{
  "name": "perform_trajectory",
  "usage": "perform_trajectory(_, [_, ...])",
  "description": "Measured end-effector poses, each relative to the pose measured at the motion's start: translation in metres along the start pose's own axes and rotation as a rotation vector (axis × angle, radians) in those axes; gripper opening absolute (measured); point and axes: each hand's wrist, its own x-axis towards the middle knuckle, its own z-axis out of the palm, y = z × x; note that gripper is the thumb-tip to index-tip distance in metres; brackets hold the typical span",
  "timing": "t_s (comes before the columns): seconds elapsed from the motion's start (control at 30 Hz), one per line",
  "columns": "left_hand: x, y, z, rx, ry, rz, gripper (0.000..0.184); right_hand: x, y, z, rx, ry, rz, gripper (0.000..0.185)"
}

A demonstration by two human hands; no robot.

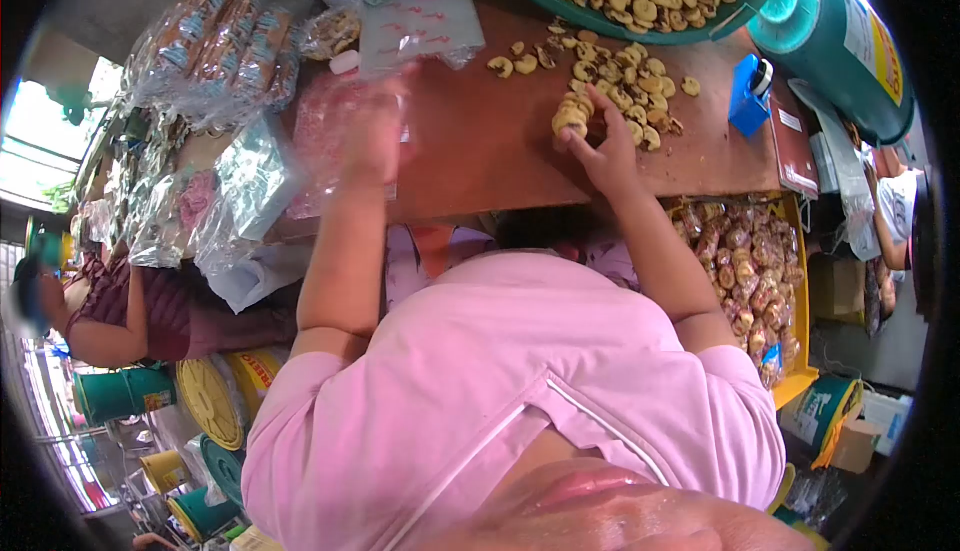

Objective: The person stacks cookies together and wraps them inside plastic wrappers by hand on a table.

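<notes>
My right hand [608, 151] is closed around a short stack of round yellow-brown cookies [573, 114], thumb and fingers gripping its sides. Just beyond that hand lies a loose pile of the same cookies [640, 81] on the brown table [470, 131]. Motion smears my left hand [377, 136], and its fingers cannot be made out. It is over or beside pink-printed clear plastic bags [335, 126] at the table's left. A large green basin [600, 26] holding many more cookies stands at the far edge.
A blue box-shaped object [750, 96] sits at the table's right. Below it, a yellow crate [795, 351] holds many packed cookies. Wrapped packs [215, 41] and clear bags [250, 171] crowd the left. Another person [130, 306] is at the left, beside stacked buckets [125, 394].
</notes>
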Motion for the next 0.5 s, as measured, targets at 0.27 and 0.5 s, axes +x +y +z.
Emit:
perform_trajectory(0.27, [-0.052, -0.052, 0.123, 0.802, -0.561, 0.197, 0.062, -0.001, 0.012, -0.013, 0.289, 0.34, 0.022, 0.074])
perform_trajectory(0.5, [-0.036, -0.059, 0.063, 1.2, -0.407, 0.215, 0.089, -0.021, -0.056, -0.004, -0.222, -0.069, -0.012, 0.09])
